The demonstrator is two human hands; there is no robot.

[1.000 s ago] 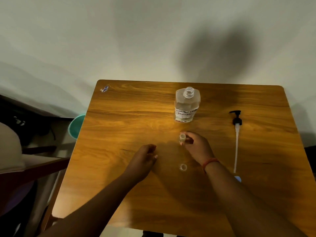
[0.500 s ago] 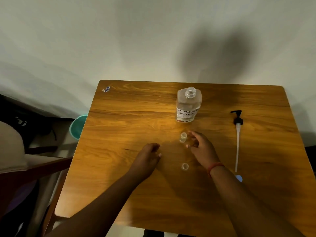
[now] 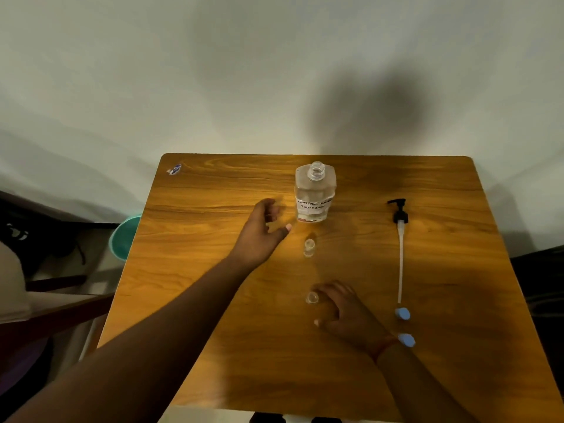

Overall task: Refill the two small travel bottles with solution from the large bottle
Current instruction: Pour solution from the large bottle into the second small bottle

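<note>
the large bottle (image 3: pixel 315 193) stands uncapped at upper centre of the table (image 3: pixel 213 300), clear solution inside. just below it the far travel bottle (image 3: pixel 309 248) stands alone, and the near travel bottle (image 3: pixel 312 298) sits lower, both open. half a second ago our right hand (image 3: pixel 348 312) was beside the far one; now it has dropped to the near one, fingers loosely curled just beside it, grasping nothing we can see. our left hand (image 3: pixel 262 232) has reached up beside the large bottle, fingers spread and empty, so pouring looks about to start. at right lie the pump (image 3: pixel 399 239) and two blue caps (image 3: pixel 403 313), well clear. only the far travel bottle sits close to the reach.
</note>
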